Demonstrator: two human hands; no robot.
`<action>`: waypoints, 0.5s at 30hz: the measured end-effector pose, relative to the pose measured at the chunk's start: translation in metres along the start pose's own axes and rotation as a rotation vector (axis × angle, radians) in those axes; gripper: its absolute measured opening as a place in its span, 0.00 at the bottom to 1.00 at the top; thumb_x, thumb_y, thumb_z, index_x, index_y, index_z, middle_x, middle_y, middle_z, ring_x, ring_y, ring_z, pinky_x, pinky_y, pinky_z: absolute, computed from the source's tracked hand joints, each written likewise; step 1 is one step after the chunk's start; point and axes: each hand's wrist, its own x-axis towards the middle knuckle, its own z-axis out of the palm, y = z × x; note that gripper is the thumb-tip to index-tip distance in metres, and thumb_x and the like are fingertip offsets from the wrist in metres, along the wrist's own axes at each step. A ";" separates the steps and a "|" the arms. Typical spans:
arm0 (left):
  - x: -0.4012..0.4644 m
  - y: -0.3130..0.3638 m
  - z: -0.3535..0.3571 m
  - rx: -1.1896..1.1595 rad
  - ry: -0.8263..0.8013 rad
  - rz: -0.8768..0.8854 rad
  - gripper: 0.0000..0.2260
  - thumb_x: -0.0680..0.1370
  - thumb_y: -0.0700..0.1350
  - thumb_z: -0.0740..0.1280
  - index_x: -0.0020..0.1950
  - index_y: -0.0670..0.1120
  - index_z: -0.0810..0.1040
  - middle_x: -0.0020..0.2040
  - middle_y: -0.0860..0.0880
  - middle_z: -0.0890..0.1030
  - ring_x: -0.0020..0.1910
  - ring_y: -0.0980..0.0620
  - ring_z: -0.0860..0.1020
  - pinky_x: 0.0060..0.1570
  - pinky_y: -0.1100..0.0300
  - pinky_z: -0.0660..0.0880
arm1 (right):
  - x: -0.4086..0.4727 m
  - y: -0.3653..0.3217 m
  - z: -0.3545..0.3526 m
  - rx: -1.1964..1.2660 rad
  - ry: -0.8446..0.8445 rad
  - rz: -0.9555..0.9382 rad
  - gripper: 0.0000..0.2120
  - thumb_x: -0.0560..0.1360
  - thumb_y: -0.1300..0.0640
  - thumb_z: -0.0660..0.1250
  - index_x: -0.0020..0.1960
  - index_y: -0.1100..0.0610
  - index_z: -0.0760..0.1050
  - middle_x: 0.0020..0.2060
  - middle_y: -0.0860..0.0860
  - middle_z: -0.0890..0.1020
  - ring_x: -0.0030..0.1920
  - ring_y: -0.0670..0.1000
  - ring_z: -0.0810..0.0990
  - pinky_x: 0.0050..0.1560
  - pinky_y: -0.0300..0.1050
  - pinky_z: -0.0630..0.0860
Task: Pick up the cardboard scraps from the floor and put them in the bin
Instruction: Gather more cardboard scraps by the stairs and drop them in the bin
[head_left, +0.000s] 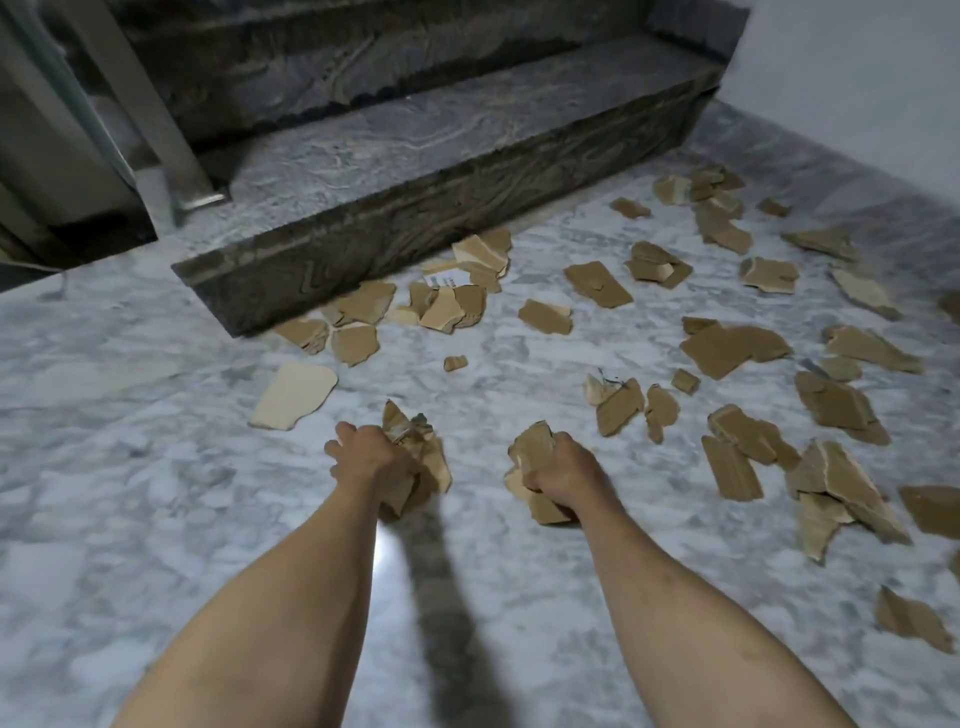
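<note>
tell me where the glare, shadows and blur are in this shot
Head view: a bright glare spot on the marble floor beside the left forearm; a dark arm shadow runs toward the camera from the left hand; cardboard scraps at the right edge smear with motion blur; the stair step looks soft, its edges bowed by the wide-angle lens; the right hand is fairly sharp.

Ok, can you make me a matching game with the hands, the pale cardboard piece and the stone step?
Things:
1. left hand
2. right hand
3. pale flat cardboard scrap
4. dark stone step

Places or states:
A. lying alone on the marble floor, left of the hands
B. behind the scattered scraps
C. grips a brown cardboard bundle, right side
D. grips a brown cardboard bundle, left side

Pairs: 1-D, 2-C, 3-A, 4-B
</note>
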 end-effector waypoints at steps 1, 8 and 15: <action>0.003 0.000 0.001 0.012 -0.024 0.017 0.21 0.71 0.52 0.76 0.57 0.42 0.75 0.64 0.43 0.67 0.65 0.40 0.69 0.62 0.51 0.71 | 0.000 -0.002 0.001 -0.042 0.029 0.021 0.34 0.71 0.47 0.73 0.72 0.56 0.65 0.67 0.57 0.72 0.66 0.60 0.73 0.64 0.53 0.73; 0.018 0.006 0.013 -0.097 -0.125 0.020 0.21 0.70 0.48 0.78 0.56 0.41 0.75 0.61 0.41 0.75 0.54 0.42 0.77 0.45 0.56 0.71 | 0.001 -0.010 -0.003 0.122 -0.037 0.051 0.25 0.71 0.56 0.73 0.65 0.57 0.70 0.62 0.55 0.76 0.60 0.58 0.76 0.58 0.50 0.76; 0.010 0.022 0.025 -0.048 -0.086 0.095 0.17 0.68 0.47 0.77 0.50 0.44 0.75 0.45 0.46 0.78 0.47 0.43 0.78 0.40 0.56 0.71 | 0.035 0.019 -0.075 0.809 0.157 0.230 0.46 0.70 0.63 0.78 0.79 0.59 0.54 0.72 0.57 0.70 0.69 0.60 0.72 0.67 0.54 0.73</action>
